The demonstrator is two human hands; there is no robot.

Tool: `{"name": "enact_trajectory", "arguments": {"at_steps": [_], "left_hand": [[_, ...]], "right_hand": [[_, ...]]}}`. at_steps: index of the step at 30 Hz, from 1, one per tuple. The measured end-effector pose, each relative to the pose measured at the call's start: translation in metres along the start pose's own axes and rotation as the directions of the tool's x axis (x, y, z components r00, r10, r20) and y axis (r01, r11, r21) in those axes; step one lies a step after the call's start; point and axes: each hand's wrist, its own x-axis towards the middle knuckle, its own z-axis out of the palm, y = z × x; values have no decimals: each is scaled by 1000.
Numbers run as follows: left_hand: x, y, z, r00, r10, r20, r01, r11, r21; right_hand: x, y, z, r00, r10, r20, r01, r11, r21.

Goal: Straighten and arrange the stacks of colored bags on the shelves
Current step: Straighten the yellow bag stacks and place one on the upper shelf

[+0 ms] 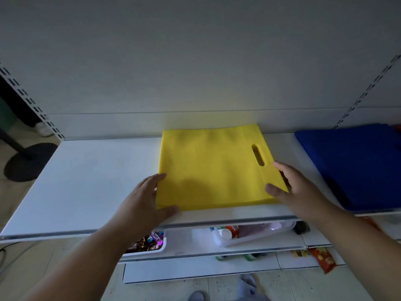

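A flat stack of yellow bags (212, 168) with a slot handle on its right side lies in the middle of the white shelf (86, 181). My left hand (143, 198) touches the stack's near left corner, fingers along the left edge and thumb at the front edge. My right hand (297, 187) is at the near right corner, thumb lying on top of the stack and fingers along its right edge. A stack of blue bags (355, 166) lies on the same shelf to the right, partly cut off by the frame.
The shelf's back panel rises behind the stacks, with slotted uprights at both sides. Lower shelves hold a white bin of wrapped sweets (149, 242), a clear tray with bottles (249, 232) and a red snack packet (323, 259). A black stand base (28, 161) sits on the floor at left.
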Motion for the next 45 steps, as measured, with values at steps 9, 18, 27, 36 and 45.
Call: {"name": "enact_trajectory", "arguments": {"at_steps": [9,18,27,36,45], "left_hand": [[79,15,1,936,-350,-38,253,742,-621],[107,6,8,948,-308,79,234,507,-830],[132,1,8,938,-341,57,209,427,-880],[125,12,-1,934,-354,40,208,450,-869],[76,16,0,945,-318,72,229,489,-842]], "right_hand": [[65,-24,-6,951,309,9,-246,740,626],[93,2,-9,987,147,63,-153,754,639],[135,1,-11,986,127,104,-164,796,582],[129,5,-9,993,98,62,-116,836,537],[60,-14,-4,992,126,1,-115,899,424]]}}
